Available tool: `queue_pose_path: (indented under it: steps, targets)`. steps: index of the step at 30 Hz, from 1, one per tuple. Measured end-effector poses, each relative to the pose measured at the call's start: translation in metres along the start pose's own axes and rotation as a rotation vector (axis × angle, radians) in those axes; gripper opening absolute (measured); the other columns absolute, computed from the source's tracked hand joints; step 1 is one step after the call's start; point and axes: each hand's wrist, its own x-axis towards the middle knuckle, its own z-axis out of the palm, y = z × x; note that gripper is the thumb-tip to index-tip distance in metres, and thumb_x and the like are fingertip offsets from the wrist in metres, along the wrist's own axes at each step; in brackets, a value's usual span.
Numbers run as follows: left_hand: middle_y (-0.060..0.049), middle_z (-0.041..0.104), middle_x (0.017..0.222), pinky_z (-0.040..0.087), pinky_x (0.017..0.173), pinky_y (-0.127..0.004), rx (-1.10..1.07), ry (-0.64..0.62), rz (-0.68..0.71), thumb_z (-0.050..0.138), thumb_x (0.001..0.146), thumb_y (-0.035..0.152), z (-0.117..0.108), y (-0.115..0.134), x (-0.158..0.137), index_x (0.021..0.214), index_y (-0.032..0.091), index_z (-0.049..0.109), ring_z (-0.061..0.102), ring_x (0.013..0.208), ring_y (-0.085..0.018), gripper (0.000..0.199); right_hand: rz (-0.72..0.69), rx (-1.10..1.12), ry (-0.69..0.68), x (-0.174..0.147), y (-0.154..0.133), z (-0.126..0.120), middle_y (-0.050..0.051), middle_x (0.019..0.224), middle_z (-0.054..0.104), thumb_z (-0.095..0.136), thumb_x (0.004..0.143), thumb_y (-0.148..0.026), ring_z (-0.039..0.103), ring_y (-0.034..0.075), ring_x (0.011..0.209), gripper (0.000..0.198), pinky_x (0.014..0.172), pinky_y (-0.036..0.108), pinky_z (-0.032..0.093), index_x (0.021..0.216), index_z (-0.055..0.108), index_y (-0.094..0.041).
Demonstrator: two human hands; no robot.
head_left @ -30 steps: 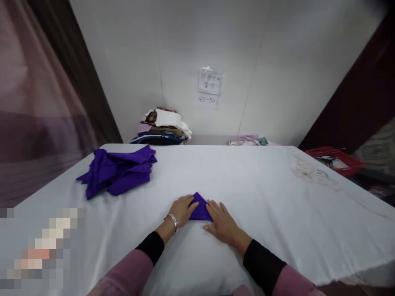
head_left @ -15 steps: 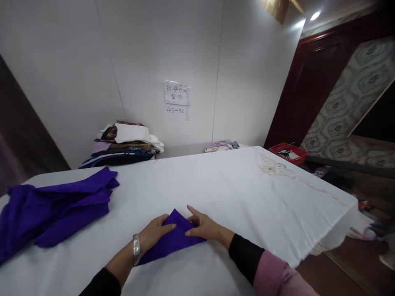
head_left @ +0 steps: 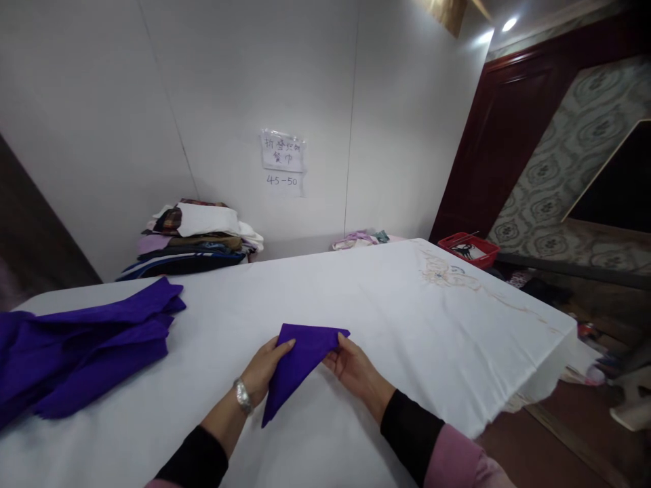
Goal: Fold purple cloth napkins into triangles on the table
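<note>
A folded purple cloth (head_left: 302,359) is between the two hands, in front of the person and over the near part of the worktop (head_left: 381,298), which is covered in white. The cloth has the form of a triangle: one edge runs across the top, and one pointed corner goes down toward the lower left. Whether this corner touches the worktop, I cannot tell.

The left hand (head_left: 262,369) grips the cloth at its left side, with the thumb lying on the upper face. The right hand (head_left: 353,366) pinches the right corner, the thumb on top and the other fingers curled below. On the left wrist there is a silver-coloured bracelet (head_left: 243,396), and both forearms have black sleeves with pink further up.

To the left, well apart from the hands, a loose heap of purple fabric (head_left: 96,346) lies on the worktop. At the far right of the white cover is a pale floral pattern (head_left: 442,274). Behind the far edge are a pile of folded clothes (head_left: 208,220) and, more to the right, a smaller lilac and white heap (head_left: 353,241). A red basket (head_left: 488,259) stands beyond the right corner. A handwritten sign (head_left: 283,150) is fixed on the wall (head_left: 279,68).
</note>
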Motion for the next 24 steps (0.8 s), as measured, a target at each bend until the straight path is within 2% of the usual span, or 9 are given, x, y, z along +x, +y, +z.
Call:
queue_pose_path:
  steps: [3, 7, 11, 14, 18, 20, 24]
  targets:
    - [-0.009, 0.071, 0.090, 0.052, 0.076, -0.030, -0.005, -0.002, 0.009, 0.064, 0.074, 0.026, 0.011, -0.010, 0.008, 0.097, 0.015, 0.059, 0.067, 0.078, -0.020, 0.026, -0.001, 0.028, 0.010, -0.006, 0.009, 0.004, 0.008, 0.102, 0.066, 0.062, 0.078, -0.037, 0.061, 0.018, 0.094, 0.034, 0.085, 0.032, 0.047, 0.103, 0.061, -0.014]
    - [-0.008, 0.071, 0.087, 0.052, 0.075, -0.029, 0.023, -0.011, -0.001, 0.066, 0.072, 0.028, 0.024, -0.018, 0.016, 0.093, 0.016, 0.060, 0.067, 0.076, -0.020, 0.025, -0.015, -0.079, 0.001, -0.014, 0.007, 0.002, 0.010, 0.102, 0.067, 0.068, 0.074, -0.028, 0.062, 0.020, 0.092, 0.038, 0.084, 0.036, 0.047, 0.107, 0.059, -0.012]
    - [-0.008, 0.070, 0.085, 0.052, 0.070, -0.032, 0.131, -0.025, -0.049, 0.063, 0.072, 0.045, 0.031, -0.025, 0.023, 0.090, 0.016, 0.057, 0.066, 0.071, -0.019, 0.034, -0.060, -0.165, 0.087, -0.008, -0.013, -0.013, 0.009, 0.093, 0.069, 0.071, 0.070, -0.026, 0.064, 0.021, 0.085, 0.034, 0.081, 0.037, 0.048, 0.100, 0.062, -0.011]
    - [-0.005, 0.067, 0.082, 0.050, 0.066, -0.031, 0.377, 0.044, 0.074, 0.055, 0.073, 0.055, 0.029, -0.038, 0.025, 0.080, 0.018, 0.055, 0.064, 0.070, -0.019, 0.037, -0.120, -0.192, 0.168, 0.011, -0.046, -0.035, 0.007, 0.089, 0.070, 0.070, 0.069, -0.024, 0.065, 0.020, 0.080, 0.030, 0.079, 0.036, 0.050, 0.096, 0.062, -0.014]
    - [0.001, 0.061, 0.069, 0.046, 0.066, -0.029, 0.750, 0.091, 0.320, 0.046, 0.080, 0.049, 0.020, -0.062, 0.020, 0.074, 0.022, 0.054, 0.058, 0.068, -0.017, 0.029, -0.250, -0.182, 0.366, 0.049, -0.111, -0.073, 0.003, 0.079, 0.069, 0.065, 0.071, -0.019, 0.065, 0.017, 0.072, 0.013, 0.075, 0.032, 0.052, 0.084, 0.062, -0.016]
    - [0.002, 0.060, 0.070, 0.045, 0.066, -0.029, 0.834, 0.097, 0.366, 0.043, 0.082, 0.045, 0.018, -0.071, 0.017, 0.078, 0.023, 0.055, 0.056, 0.067, -0.017, 0.025, -0.334, -0.136, 0.551, 0.070, -0.143, -0.093, 0.003, 0.074, 0.068, 0.062, 0.072, -0.013, 0.064, 0.015, 0.069, 0.007, 0.073, 0.031, 0.054, 0.079, 0.060, -0.016]
    - [0.000, 0.062, 0.078, 0.046, 0.069, -0.028, 0.905, 0.111, 0.402, 0.041, 0.083, 0.039, 0.019, -0.079, 0.014, 0.082, 0.024, 0.056, 0.057, 0.071, -0.017, 0.022, -0.387, -0.113, 0.690, 0.110, -0.187, -0.130, -0.002, 0.068, 0.063, 0.054, 0.078, -0.009, 0.062, 0.010, 0.063, 0.009, 0.069, 0.026, 0.054, 0.078, 0.053, -0.018]
